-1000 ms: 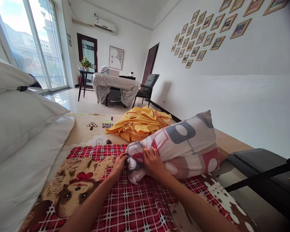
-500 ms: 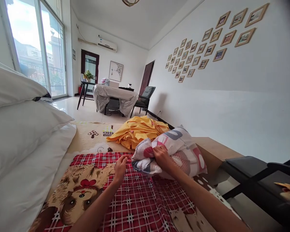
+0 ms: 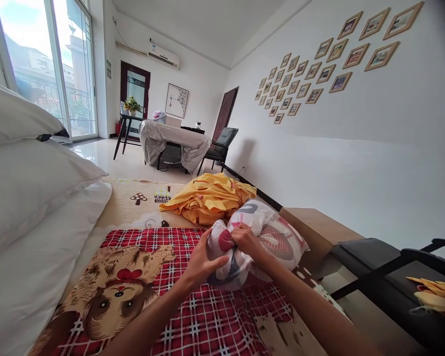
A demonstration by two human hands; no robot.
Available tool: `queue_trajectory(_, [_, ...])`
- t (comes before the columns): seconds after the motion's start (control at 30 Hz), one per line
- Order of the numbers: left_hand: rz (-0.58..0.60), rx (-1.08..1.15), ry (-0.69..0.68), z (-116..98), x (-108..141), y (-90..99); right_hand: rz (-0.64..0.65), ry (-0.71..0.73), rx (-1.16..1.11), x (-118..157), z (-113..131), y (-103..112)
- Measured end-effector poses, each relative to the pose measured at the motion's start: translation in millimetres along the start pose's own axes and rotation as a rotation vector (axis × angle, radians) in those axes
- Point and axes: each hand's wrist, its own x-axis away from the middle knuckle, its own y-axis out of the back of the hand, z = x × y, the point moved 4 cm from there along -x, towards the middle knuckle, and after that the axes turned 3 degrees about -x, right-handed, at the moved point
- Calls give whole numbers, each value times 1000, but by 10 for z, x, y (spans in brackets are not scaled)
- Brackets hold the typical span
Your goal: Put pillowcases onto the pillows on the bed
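Note:
A soft pillow (image 3: pixel 278 232) with a white, pink and grey pattern lies on a red plaid blanket (image 3: pixel 193 316). My right hand (image 3: pixel 246 243) is closed on a bunched fold near its middle, pinching the cloth into a waist. Around the near left end of the pillow my left hand (image 3: pixel 203 259) is wrapped, thumb on the front and fingers over the top. Just behind the pillow sits a crumpled heap of yellow cloth (image 3: pixel 207 195).
White pillows (image 3: pixel 29 183) are stacked at the left. A cream mat (image 3: pixel 141 198) lies under the blanket. At the right stand a brown box-like piece (image 3: pixel 315 222) and a black chair (image 3: pixel 378 267). A covered table (image 3: pixel 170 133) stands farther back.
My left hand has moved right and taken hold of the pillow's end. The right hand keeps its grip, and the pillow now looks squeezed in the middle. The view has shifted slightly.

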Motion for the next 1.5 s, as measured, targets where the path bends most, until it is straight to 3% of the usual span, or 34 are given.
queue_trajectory(0.17, [19, -355, 87, 173, 55, -98, 74, -6, -2, -178, 157, -245])
queue_trajectory(0.4, [-63, -730, -64, 196, 240, -287, 108, -39, -51, -190, 140, -261])
queue_trajectory(0.6, [-87, -721, -123, 183, 208, -219, 87, 20, -113, -152, 243, -211])
queue_trajectory(0.73, [7, -695, -159, 193, 207, -254, 112, 137, -234, -78, 275, -32])
queue_trajectory(0.9, [-5, -676, -185, 187, 210, -234, 234, 267, -594, 130, 176, 514])
queue_trajectory(1.0, [-13, -683, -162, 191, 189, -200, 302, 292, -536, 340, 88, 677])
queue_trajectory(1.13, [-34, -672, -119, 169, 186, -192, 395, 142, -123, 589, -77, 390])
queue_trajectory(1.23, [-21, -641, -112, 152, 199, -222, 407, 55, 51, 642, -201, 160])
queue_trajectory(1.5, [177, -533, -153, 229, 178, -282, 399, 67, -73, 318, -399, 139])
